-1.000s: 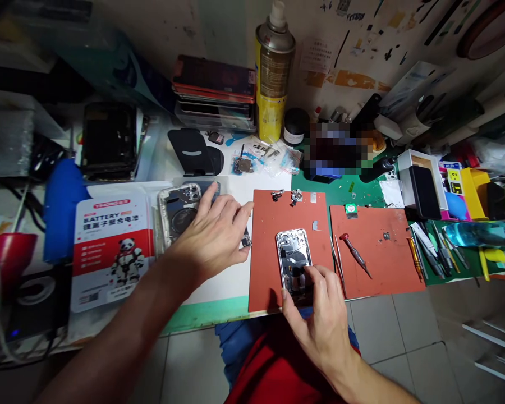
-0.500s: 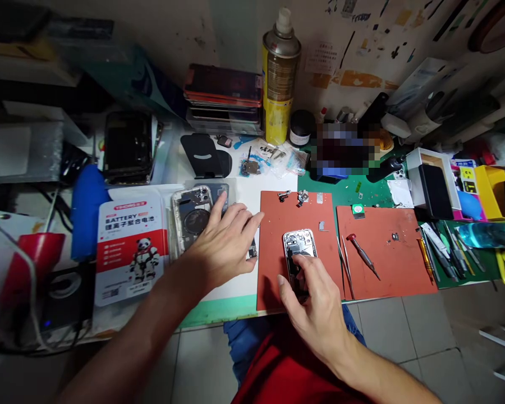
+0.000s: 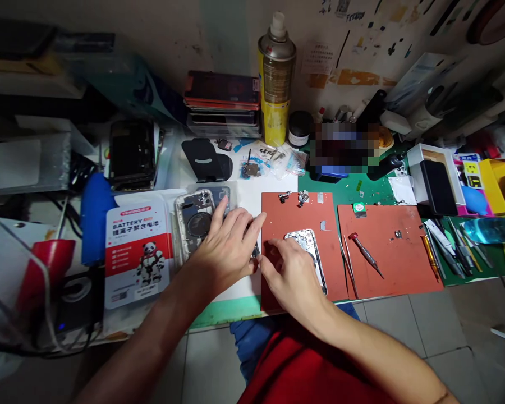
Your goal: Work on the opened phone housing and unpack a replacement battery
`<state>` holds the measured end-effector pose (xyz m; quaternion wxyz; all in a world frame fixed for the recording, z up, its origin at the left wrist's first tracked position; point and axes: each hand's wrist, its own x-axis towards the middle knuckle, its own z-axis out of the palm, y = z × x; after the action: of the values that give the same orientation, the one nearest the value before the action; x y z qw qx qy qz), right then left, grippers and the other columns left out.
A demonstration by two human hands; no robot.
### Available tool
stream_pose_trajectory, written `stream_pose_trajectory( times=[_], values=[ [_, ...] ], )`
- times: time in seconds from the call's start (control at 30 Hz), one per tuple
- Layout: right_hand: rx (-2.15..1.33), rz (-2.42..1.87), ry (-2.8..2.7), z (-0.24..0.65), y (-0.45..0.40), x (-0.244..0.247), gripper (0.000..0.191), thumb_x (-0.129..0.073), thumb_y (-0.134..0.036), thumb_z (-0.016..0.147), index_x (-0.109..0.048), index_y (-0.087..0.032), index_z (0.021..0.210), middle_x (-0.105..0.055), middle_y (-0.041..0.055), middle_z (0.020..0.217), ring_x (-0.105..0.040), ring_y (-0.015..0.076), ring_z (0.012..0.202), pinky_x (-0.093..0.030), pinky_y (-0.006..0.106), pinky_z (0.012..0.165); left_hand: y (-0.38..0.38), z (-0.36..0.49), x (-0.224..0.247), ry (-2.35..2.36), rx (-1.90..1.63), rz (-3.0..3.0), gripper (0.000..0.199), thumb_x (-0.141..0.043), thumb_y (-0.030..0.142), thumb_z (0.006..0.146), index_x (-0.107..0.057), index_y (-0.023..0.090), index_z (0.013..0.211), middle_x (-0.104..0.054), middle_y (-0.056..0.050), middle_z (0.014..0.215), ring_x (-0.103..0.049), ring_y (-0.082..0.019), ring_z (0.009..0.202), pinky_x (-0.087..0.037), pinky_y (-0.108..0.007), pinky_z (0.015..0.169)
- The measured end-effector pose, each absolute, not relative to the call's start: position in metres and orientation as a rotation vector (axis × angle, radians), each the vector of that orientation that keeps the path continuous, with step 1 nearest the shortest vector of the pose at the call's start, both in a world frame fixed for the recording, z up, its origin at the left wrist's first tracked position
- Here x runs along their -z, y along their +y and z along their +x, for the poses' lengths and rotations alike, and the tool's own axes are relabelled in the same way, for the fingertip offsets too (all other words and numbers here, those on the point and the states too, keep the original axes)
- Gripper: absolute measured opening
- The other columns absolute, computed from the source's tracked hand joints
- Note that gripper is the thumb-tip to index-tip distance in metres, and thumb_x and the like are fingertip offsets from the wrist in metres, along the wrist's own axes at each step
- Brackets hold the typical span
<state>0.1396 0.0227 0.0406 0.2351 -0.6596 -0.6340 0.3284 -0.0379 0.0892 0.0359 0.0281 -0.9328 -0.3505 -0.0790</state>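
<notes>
My left hand (image 3: 229, 244) lies over the white part of the bench with its fingers spread, beside a phone housing (image 3: 196, 216) with a dark round coil. A small dark part (image 3: 256, 250) shows between the two hands, partly covered. My right hand (image 3: 292, 272) is bent over the left red mat (image 3: 328, 247), its thumb close to that dark part; whether it grips it cannot be made out. Partly under the right hand, an opened phone frame (image 3: 307, 240) lies on the mat. Small metal parts (image 3: 303, 197) rest near the mat's top edge.
A battery package (image 3: 138, 252) lies at the left. On the right mat (image 3: 398, 264) are a screwdriver (image 3: 366, 255) and small parts, with tweezers (image 3: 348, 264) between the mats. A spray can (image 3: 275, 84) and stacked screens (image 3: 223, 98) stand behind.
My right hand has moved left, off the phone frame towards my left hand, uncovering more of the frame. My left hand has stayed nearly in place. The view has shifted slightly.
</notes>
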Motion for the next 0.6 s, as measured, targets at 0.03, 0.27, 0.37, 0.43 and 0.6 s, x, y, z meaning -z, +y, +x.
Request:
stream_pose_trajectory(
  times=[0.03,0.27,0.37,0.43,0.6],
  values=[
    [-0.958,-1.85,-1.758,0.136,0.032,-0.042,0.011,-0.066,-0.024,0.101,-0.074,-0.019,0.107,-0.074,0.0075,0.098,-0.072,0.0238,0.09,-0.053,0.034,0.081,0.087,-0.038,-0.036,-1.069,0.274,-2.858,0.064,-0.061,0.021,0.09,-0.052,-0.002,0.15,-0.068,-0.026,0.12,-0.062,-0.044,0.125,-0.026,-0.076,0.13],
    [-1.236,-1.88,-1.758,0.118,0.067,-0.039,0.019,-0.063,-0.014,0.095,-0.072,-0.018,0.079,-0.078,0.0103,0.081,-0.069,0.0204,0.07,-0.042,0.029,0.067,0.077,-0.04,-0.028,-1.031,0.442,-2.704,0.06,-0.059,0.018,0.096,-0.049,0.0,0.152,-0.072,-0.025,0.117,-0.067,-0.045,0.125,-0.032,-0.079,0.123],
    [-1.284,-1.854,-1.734,0.115,0.068,-0.042,0.023,-0.062,-0.011,0.094,-0.069,-0.019,0.073,-0.077,0.0076,0.077,-0.065,0.0173,0.065,-0.04,0.028,0.065,0.071,-0.045,-0.032,-1.037,0.428,-2.724,0.07,-0.065,0.022,0.094,-0.044,0.0,0.157,-0.071,-0.028,0.122,-0.065,-0.049,0.129,-0.031,-0.082,0.122],
    [-1.266,-1.855,-1.72,0.122,0.062,-0.049,0.022,-0.063,-0.013,0.094,-0.067,-0.02,0.074,-0.077,0.0061,0.079,-0.064,0.0167,0.069,-0.039,0.028,0.067,0.066,-0.051,-0.039,-1.061,0.451,-2.754,0.078,-0.07,0.029,0.094,-0.041,0.003,0.161,-0.065,-0.032,0.137,-0.058,-0.053,0.138,-0.028,-0.083,0.123],
    [-1.246,-1.783,-1.357,0.184,0.021,-0.074,0.018,-0.063,-0.037,0.103,-0.064,-0.023,0.091,-0.068,-0.0005,0.077,-0.058,0.0146,0.066,-0.04,0.027,0.063,0.052,-0.06,-0.055,-1.222,0.678,-2.879,0.073,-0.073,0.032,0.099,-0.039,0.016,0.162,-0.063,-0.024,0.145,-0.053,-0.045,0.146,-0.036,-0.074,0.125]
  ],
)
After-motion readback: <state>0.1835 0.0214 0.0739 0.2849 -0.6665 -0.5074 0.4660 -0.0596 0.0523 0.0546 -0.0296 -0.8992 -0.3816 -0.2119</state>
